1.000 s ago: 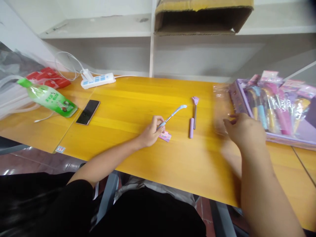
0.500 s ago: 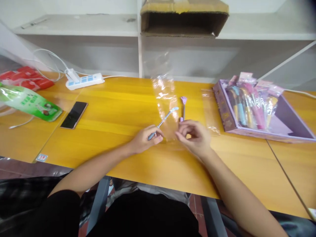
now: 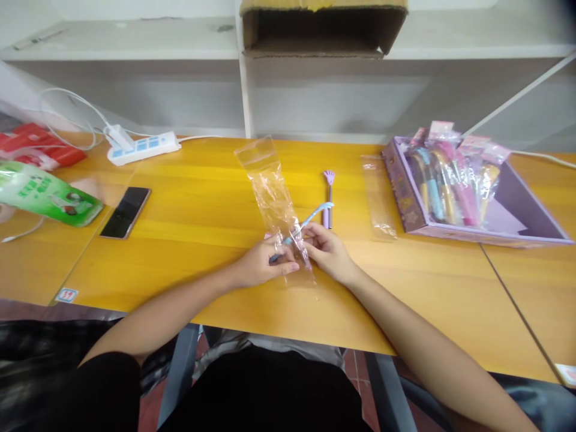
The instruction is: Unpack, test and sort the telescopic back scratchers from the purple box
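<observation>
My left hand (image 3: 258, 266) is closed on the handle of a blue back-scratcher pen (image 3: 310, 217), whose curved head points up to the right. My right hand (image 3: 327, 251) pinches the lower end of a clear plastic sleeve (image 3: 272, 195) that lies slanting across the yellow table (image 3: 193, 222) in front of both hands. The two hands meet at the sleeve's lower end. A purple back-scratcher pen (image 3: 329, 191) lies just beyond my right hand. A small pink card peeks out behind my left fingers.
A purple box (image 3: 504, 223) of wrapped pens stands at the right, with another clear sleeve (image 3: 378, 198) beside it. A phone (image 3: 125, 212), green packet (image 3: 45, 194), red packets (image 3: 38, 148) and power strip (image 3: 143, 147) lie at the left. A cardboard box (image 3: 321, 27) sits on the shelf behind.
My right hand came from beside the purple box to the middle, bringing a clear sleeve, and now holds it against the blue pen in my left hand. The view shifted rightward.
</observation>
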The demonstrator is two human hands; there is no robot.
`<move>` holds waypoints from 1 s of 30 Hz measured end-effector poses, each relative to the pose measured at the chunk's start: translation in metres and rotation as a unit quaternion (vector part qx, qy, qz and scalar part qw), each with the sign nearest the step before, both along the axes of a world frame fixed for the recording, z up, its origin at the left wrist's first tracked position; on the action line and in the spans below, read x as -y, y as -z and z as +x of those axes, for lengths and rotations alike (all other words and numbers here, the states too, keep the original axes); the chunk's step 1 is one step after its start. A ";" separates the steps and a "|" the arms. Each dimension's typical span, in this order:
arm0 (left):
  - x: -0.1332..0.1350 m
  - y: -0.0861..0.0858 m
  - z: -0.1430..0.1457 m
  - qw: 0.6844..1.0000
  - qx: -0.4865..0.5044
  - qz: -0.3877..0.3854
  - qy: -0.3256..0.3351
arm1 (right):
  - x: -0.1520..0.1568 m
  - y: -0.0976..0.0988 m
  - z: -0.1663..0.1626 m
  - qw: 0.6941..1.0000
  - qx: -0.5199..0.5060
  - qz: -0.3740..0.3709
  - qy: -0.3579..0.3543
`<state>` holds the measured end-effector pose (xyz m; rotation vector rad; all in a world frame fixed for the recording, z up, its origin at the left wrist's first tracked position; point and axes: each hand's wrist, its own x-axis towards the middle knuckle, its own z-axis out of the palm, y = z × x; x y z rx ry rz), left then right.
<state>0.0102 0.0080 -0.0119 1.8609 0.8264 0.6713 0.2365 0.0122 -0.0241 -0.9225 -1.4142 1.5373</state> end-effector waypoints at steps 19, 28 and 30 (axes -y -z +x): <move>0.003 -0.005 0.002 0.995 0.047 -0.077 0.051 | -0.003 -0.004 0.002 0.999 -0.024 0.014 0.025; -0.024 -0.006 -0.010 0.938 0.231 -0.096 -0.240 | -0.023 -0.032 0.050 0.955 -0.136 0.079 0.252; -0.026 -0.003 -0.011 0.929 0.238 -0.090 -0.268 | -0.015 -0.036 0.047 0.969 -0.143 0.049 0.194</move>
